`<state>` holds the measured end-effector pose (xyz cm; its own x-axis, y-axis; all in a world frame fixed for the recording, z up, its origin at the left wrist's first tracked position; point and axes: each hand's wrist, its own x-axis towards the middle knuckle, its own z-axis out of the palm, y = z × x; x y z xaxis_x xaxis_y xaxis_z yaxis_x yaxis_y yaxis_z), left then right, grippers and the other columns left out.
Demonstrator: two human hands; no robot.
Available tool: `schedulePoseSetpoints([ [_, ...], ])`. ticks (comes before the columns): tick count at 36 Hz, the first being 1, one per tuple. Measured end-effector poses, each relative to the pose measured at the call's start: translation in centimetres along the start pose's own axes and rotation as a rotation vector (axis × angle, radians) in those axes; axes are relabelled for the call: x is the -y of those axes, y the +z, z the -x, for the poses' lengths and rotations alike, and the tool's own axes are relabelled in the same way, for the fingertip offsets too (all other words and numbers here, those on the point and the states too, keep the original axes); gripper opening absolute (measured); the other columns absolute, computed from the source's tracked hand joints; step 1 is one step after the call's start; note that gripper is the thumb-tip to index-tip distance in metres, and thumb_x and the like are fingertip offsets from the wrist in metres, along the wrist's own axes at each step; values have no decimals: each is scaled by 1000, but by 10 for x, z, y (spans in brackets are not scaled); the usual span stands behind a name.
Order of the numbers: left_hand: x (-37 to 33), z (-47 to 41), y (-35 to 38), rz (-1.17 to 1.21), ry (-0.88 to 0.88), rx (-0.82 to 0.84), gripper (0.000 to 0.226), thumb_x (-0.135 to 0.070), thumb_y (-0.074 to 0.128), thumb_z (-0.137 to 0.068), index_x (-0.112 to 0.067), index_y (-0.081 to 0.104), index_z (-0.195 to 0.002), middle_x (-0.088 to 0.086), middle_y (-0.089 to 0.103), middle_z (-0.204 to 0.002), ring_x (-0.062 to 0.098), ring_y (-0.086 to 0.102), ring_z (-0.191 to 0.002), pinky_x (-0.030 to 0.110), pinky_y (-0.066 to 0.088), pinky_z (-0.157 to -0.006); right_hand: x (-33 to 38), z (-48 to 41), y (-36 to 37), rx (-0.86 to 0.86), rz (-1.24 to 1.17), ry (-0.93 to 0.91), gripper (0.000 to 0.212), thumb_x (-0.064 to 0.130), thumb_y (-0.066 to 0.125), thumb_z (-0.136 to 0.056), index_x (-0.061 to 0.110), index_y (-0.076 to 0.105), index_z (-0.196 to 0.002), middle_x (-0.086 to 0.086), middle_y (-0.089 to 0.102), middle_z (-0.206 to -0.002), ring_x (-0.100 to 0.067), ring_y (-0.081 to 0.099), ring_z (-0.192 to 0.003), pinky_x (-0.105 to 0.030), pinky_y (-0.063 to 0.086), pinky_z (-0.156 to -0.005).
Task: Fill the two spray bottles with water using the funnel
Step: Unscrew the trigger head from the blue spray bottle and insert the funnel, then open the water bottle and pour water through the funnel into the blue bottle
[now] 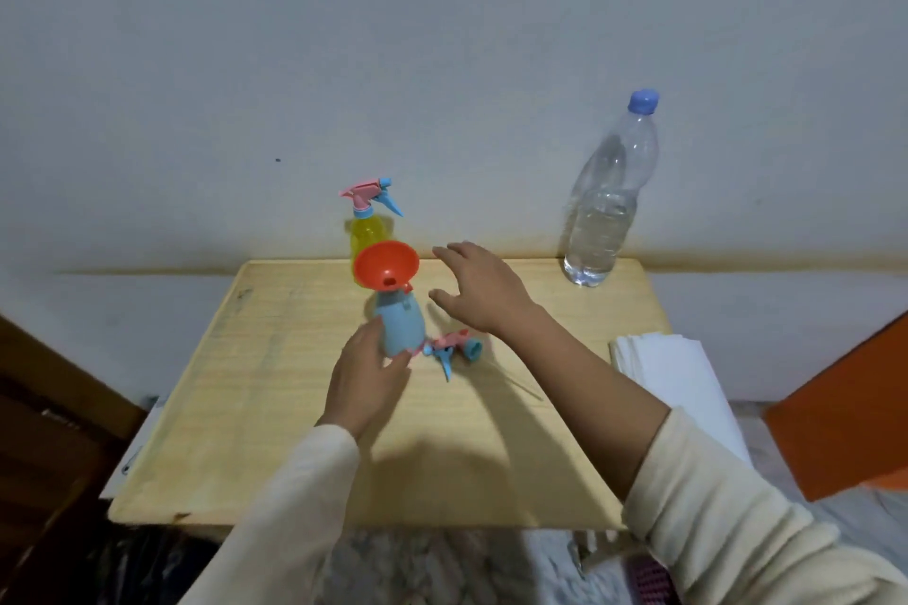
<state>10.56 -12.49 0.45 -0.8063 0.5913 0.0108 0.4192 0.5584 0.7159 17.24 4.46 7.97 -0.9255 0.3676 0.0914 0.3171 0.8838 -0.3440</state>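
Observation:
A blue spray bottle point(400, 324) stands on the wooden table point(275, 408) with its head off and an orange funnel point(385, 264) in its neck. My left hand point(366, 376) touches the bottle's lower left side with relaxed fingers. Spread and holding nothing, my right hand point(479, 285) hovers just right of the funnel. The removed pink and blue spray head point(452, 349) lies on the table right of the bottle. A yellow spray bottle point(367, 224) with its head on stands behind the funnel. A clear water bottle point(609, 197) with a blue cap stands at the back right.
A stack of white paper point(673, 373) lies off the table's right edge. An orange object point(845, 413) sits further right. Dark wooden furniture point(54, 408) is at the left. A grey wall rises behind the table.

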Motion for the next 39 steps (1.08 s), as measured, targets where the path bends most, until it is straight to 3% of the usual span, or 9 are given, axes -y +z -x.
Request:
schedulePoseSetpoints([
  [8, -52, 22, 25, 9, 65, 158, 62, -35, 58, -93, -12, 35, -145, 7, 39, -148, 19, 40, -133, 29, 33, -105, -57, 66, -25, 44, 21, 158, 61, 36, 53, -90, 19, 31, -145, -4, 38, -146, -22, 37, -133, -34, 32, -104],
  [12, -91, 1, 38, -21, 178, 214, 63, -35, 57, -94, -13, 31, -147, 2, 32, -152, 5, 40, -122, 9, 26, -92, -92, 82, -34, 32, 43, 258, 62, 36, 54, -89, 19, 31, -144, -4, 40, -143, -24, 40, -129, -34, 37, -99],
  [16, -134, -40, 50, -77, 300, 206, 66, -42, 56, -92, -17, 29, -148, 0, 29, -154, 13, 26, -141, 28, 23, -114, -128, 80, -39, 2, 82, 344, 60, 36, 54, -87, 18, 35, -140, -5, 47, -136, -25, 44, -123, -34, 39, -95],
  [20, -185, -90, 60, -99, 417, 206, 70, -43, 55, -93, -16, 24, -149, 0, 23, -157, 14, 20, -144, 29, 19, -115, -161, 66, -45, -35, 68, 452, 58, 38, 55, -85, 16, 36, -136, -4, 48, -133, -23, 46, -122, -33, 38, -94],
  [24, -235, -136, 70, -49, 487, 218, 77, -46, 54, -92, -16, 15, -152, -2, 16, -159, 13, 17, -145, 29, 18, -114, -190, 42, -48, -147, -38, 543, 67, 43, 60, -81, 16, 31, -136, -4, 46, -134, -23, 46, -121, -32, 42, -85],
  [30, -280, -183, 95, 145, 473, 286, 84, -47, 59, -89, -19, 10, -152, -1, 16, -157, 16, 24, -142, 33, 27, -111, -223, -1, -52, -162, -224, 650, 105, 52, 67, -76, 11, 6, -150, -5, 22, -153, -22, 29, -138, -38, 39, -100],
  [33, -285, -197, 112, 212, 431, 329, 86, -47, 62, -87, -20, 13, -151, 1, 22, -154, 17, 29, -139, 30, 28, -109, -234, -23, -51, -235, -385, 673, 110, 61, 73, -55, 21, 21, -143, -1, 39, -139, -22, 43, -128, -44, 47, -94],
  [35, -284, -203, 124, 243, 426, 349, 83, -49, 65, -83, -22, 21, -148, 3, 30, -149, 19, 36, -134, 37, 32, -111, -248, -33, -42, -302, -504, 672, 113, 63, 77, -45, 27, 26, -139, 3, 48, -130, -17, 51, -120, -42, 51, -90],
  [39, -278, -205, 139, 339, 419, 347, 84, -43, 69, -83, -27, 19, -149, -1, 32, -145, 14, 38, -131, 31, 36, -105, -253, -42, -32, -354, -588, 609, 106, 49, 83, -52, 30, 26, -139, 6, 52, -128, -12, 52, -116, -35, 48, -95],
])
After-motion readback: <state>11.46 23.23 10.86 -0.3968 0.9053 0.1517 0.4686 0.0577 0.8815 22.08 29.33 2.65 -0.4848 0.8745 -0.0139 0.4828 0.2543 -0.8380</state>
